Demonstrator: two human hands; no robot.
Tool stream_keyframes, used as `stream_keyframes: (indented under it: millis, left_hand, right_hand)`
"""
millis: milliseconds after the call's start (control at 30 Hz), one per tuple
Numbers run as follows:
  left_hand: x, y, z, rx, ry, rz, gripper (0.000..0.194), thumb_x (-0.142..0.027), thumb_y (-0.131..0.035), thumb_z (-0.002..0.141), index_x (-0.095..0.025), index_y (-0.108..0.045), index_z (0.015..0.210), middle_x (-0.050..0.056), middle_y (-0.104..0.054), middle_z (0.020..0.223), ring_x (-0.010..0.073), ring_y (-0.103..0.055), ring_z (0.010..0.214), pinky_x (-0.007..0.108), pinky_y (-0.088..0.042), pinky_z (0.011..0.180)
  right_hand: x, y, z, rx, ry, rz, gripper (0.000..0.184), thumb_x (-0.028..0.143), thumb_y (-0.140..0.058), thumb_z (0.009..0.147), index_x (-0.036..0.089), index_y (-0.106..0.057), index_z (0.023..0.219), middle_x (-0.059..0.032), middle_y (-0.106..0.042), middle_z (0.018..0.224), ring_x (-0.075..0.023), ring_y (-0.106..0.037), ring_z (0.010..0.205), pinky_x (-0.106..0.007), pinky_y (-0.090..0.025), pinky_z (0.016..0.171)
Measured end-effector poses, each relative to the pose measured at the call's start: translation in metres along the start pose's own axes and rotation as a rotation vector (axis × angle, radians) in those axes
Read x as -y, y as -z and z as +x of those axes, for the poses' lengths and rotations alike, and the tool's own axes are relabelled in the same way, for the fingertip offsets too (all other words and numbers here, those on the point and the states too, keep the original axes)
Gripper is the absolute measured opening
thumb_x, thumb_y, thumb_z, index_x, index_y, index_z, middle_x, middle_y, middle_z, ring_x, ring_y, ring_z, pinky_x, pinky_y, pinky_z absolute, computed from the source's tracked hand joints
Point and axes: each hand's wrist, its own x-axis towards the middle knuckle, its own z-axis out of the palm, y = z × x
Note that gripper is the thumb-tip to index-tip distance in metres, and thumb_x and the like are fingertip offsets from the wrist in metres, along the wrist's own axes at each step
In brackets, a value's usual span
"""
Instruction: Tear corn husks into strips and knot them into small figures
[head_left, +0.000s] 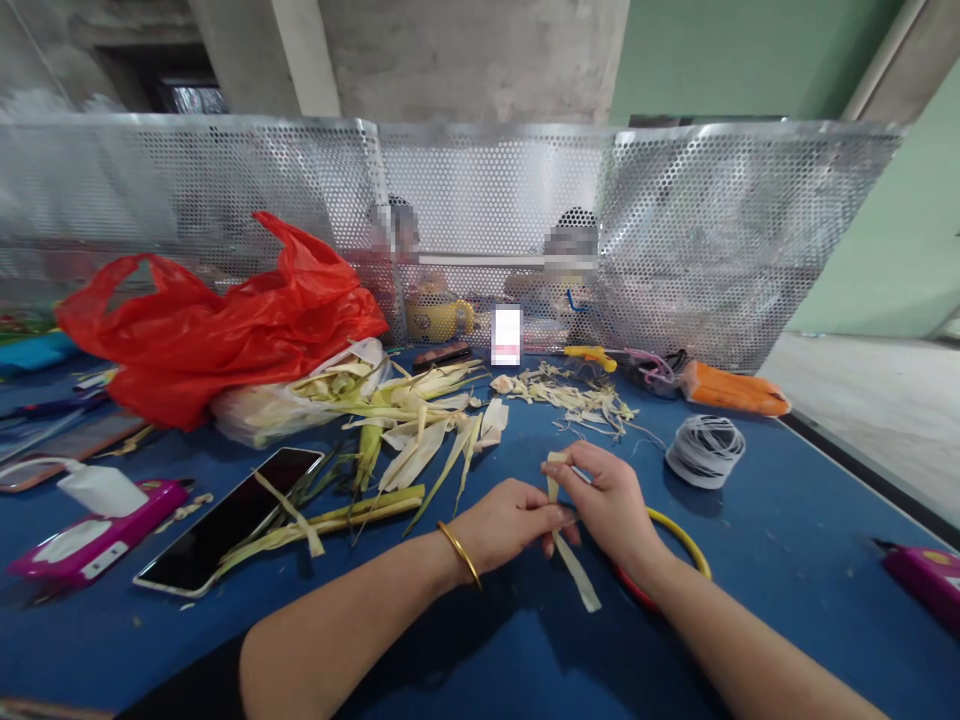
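Head camera: my left hand [517, 522] is closed in a pinch, thumb and fingers on a pale husk strip [576, 575] whose near end hangs loose between my forearms. My right hand [611, 495], just to its right, nips the strip's far end between thumb and curled fingers. My right wrist partly hides a yellow-and-red ring [691, 541]; a pale cord coil [706, 455] sits farther right, loose husks [420, 435] far left.

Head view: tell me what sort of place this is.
Probably a handicraft workroom: pale-green, husk-like strips and a round coil of grey cord lie on a flat blue tabletop, before a perforated silver metal partition.
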Motion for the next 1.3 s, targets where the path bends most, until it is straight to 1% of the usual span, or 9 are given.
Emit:
stream_keyframes:
  millis: [200, 367, 533, 667, 767, 867, 1033, 1133, 1300]
  left_hand:
    - [-0.012, 0.011, 0.001, -0.052, 0.123, -0.258, 0.059, -0.066, -0.052, 0.075, -0.011, -0.073, 0.079, 0.002, -0.056, 0.060, 0.0064, -0.033, 0.046, 0.022, -0.014, 0.046]
    - [-0.010, 0.013, 0.001, -0.073, 0.114, -0.196, 0.046, -0.057, -0.064, 0.070, -0.012, -0.071, 0.078, 0.000, -0.055, 0.057, 0.0059, -0.032, 0.047, 0.022, -0.016, 0.046]
    - [-0.005, 0.005, -0.001, 0.024, 0.069, -0.208, 0.036, -0.049, -0.069, 0.069, -0.013, -0.068, 0.070, -0.003, -0.050, 0.051, 0.0058, -0.036, 0.047, 0.021, -0.021, 0.046]
    - [-0.006, 0.010, 0.002, -0.129, 0.111, -0.395, 0.037, -0.050, -0.070, 0.070, -0.013, -0.068, 0.074, -0.005, -0.047, 0.050, 0.0047, -0.037, 0.043, 0.019, -0.022, 0.043]
    - [-0.008, 0.017, 0.005, -0.247, 0.052, -0.583, 0.032, -0.041, -0.072, 0.072, -0.013, -0.070, 0.087, 0.000, -0.062, 0.064, 0.0073, -0.053, 0.054, 0.018, -0.039, 0.052]
    - [-0.011, 0.018, 0.007, -0.318, -0.008, -0.704, 0.031, -0.022, -0.078, 0.066, -0.013, -0.070, 0.095, 0.005, -0.070, 0.079, 0.0117, -0.063, 0.072, 0.021, -0.048, 0.069]
    - [-0.012, 0.009, 0.007, -0.398, -0.034, -0.744, 0.032, -0.014, -0.079, 0.063, -0.012, -0.069, 0.092, 0.006, -0.072, 0.077, 0.0157, -0.066, 0.075, 0.024, -0.050, 0.072]
    - [-0.010, 0.006, 0.007, -0.433, -0.061, -0.743, 0.032, -0.016, -0.082, 0.058, -0.011, -0.067, 0.086, 0.008, -0.072, 0.076, 0.0168, -0.066, 0.071, 0.025, -0.051, 0.065]
    - [-0.005, 0.006, 0.011, -0.469, -0.098, -0.735, 0.033, -0.019, -0.084, 0.052, -0.009, -0.067, 0.079, 0.007, -0.069, 0.069, 0.0150, -0.062, 0.062, 0.025, -0.050, 0.059]
  right_hand:
    - [-0.012, 0.014, 0.014, -0.016, -0.170, 0.062, 0.031, 0.047, -0.052, 0.086, 0.019, -0.065, 0.081, -0.0024, -0.066, 0.076, -0.0184, -0.059, 0.074, -0.028, -0.044, 0.067]
    - [-0.016, 0.010, 0.012, 0.144, -0.297, 0.242, 0.028, 0.045, -0.061, 0.077, 0.021, -0.054, 0.067, 0.0067, -0.048, 0.050, -0.0113, -0.047, 0.045, -0.024, -0.035, 0.047]
    - [-0.017, 0.004, 0.008, 0.016, -0.275, 0.192, 0.021, 0.037, -0.060, 0.079, 0.021, -0.053, 0.067, 0.0062, -0.047, 0.049, -0.0128, -0.049, 0.045, -0.025, -0.037, 0.047]
    - [-0.007, 0.015, 0.008, -0.176, -0.039, -0.088, 0.017, 0.037, -0.054, 0.086, 0.021, -0.060, 0.084, -0.0026, -0.064, 0.076, -0.0195, -0.060, 0.073, -0.029, -0.044, 0.064]
    - [0.006, 0.023, 0.005, -0.322, 0.235, -0.269, 0.014, 0.032, -0.052, 0.090, 0.021, -0.061, 0.085, -0.0056, -0.065, 0.087, -0.0206, -0.059, 0.085, -0.032, -0.041, 0.076]
    - [0.015, 0.017, -0.004, -0.183, 0.335, -0.312, 0.021, 0.028, -0.053, 0.091, 0.021, -0.060, 0.072, -0.0017, -0.063, 0.071, -0.0166, -0.057, 0.071, -0.031, -0.038, 0.073]
    - [0.006, -0.012, -0.013, 0.194, -0.022, -0.141, 0.034, 0.040, -0.054, 0.088, 0.020, -0.055, 0.060, 0.0020, -0.057, 0.059, -0.0136, -0.052, 0.058, -0.024, -0.036, 0.056]
    - [0.001, -0.019, -0.014, 0.222, -0.103, -0.028, 0.038, 0.041, -0.047, 0.090, 0.019, -0.056, 0.060, 0.0024, -0.054, 0.057, -0.0132, -0.050, 0.057, -0.023, -0.036, 0.055]
    - [0.007, -0.015, -0.015, 0.238, 0.027, 0.001, 0.036, 0.033, -0.045, 0.091, 0.019, -0.053, 0.059, 0.0021, -0.053, 0.060, -0.0124, -0.050, 0.059, -0.023, -0.036, 0.059]
